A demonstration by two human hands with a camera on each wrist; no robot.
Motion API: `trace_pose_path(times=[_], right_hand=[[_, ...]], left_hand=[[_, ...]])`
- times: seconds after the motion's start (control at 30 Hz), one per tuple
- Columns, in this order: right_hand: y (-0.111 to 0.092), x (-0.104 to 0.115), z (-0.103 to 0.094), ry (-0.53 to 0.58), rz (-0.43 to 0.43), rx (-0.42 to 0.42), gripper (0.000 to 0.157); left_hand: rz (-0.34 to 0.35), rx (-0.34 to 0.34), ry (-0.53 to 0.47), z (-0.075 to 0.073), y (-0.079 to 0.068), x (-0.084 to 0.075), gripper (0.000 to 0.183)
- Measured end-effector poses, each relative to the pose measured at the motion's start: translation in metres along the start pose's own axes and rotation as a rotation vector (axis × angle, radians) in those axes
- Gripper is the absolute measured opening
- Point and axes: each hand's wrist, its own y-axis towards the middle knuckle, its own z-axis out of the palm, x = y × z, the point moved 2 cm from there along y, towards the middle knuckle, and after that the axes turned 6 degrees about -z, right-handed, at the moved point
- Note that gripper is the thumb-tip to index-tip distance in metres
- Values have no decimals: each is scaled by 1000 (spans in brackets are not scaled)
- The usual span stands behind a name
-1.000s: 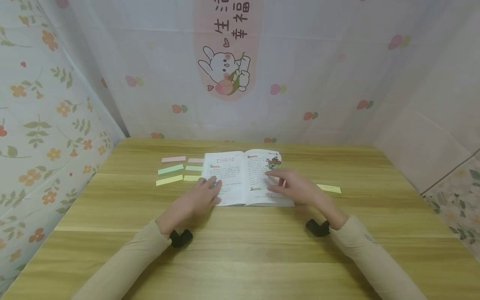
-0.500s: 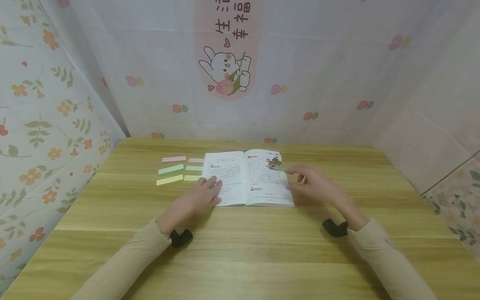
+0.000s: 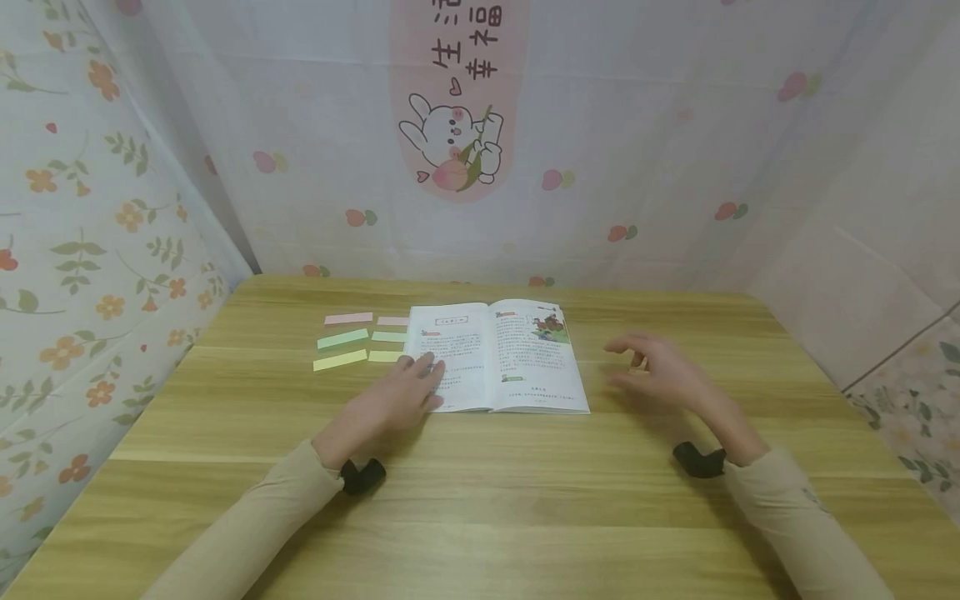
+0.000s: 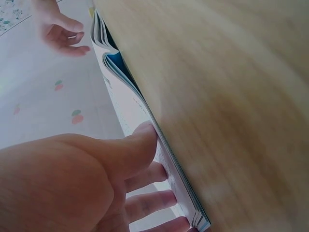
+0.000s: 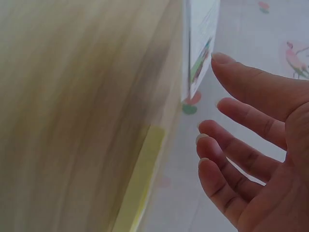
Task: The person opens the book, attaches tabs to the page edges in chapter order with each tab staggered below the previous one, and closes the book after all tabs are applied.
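An open book [image 3: 532,367] lies on the wooden table with printed text on both pages and a coloured picture at the upper right. My left hand [image 3: 386,400] rests on the lower left of the left page, thumb along the near edge and fingers spread in the left wrist view. To the right of the book, my right hand [image 3: 660,371] hovers apart from it, fingers loosely bent and nothing between them. A yellow paper strip [image 5: 140,181] lies on the table near that hand; in the head view the hand hides it.
Left of the book lie two columns of paper strips: pink [image 3: 348,319], green [image 3: 342,339] and yellow [image 3: 340,360], the inner column reaching the book's left edge. A patterned curtain [image 3: 600,150] hangs behind the table [image 3: 480,517].
My right hand has moved right, from over the right page to beyond the book's right edge, and now covers the yellow strip seen earlier. My left hand and the book have stayed put.
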Motion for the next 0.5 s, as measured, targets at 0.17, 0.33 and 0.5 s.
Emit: trace_pose_path(times=[0.17,0.33,0.5], right_hand=[[-7,-13,-2,0,17,-7,45],[-15,-24,-6,-3,48,11,47],[-21,-33,-10,-18,105,38,48]], left_hand=[[-5,-1,6,1,1,1,57],[-5,9,21,1,0,1,57],[-8,5,13,1,0,1,56]])
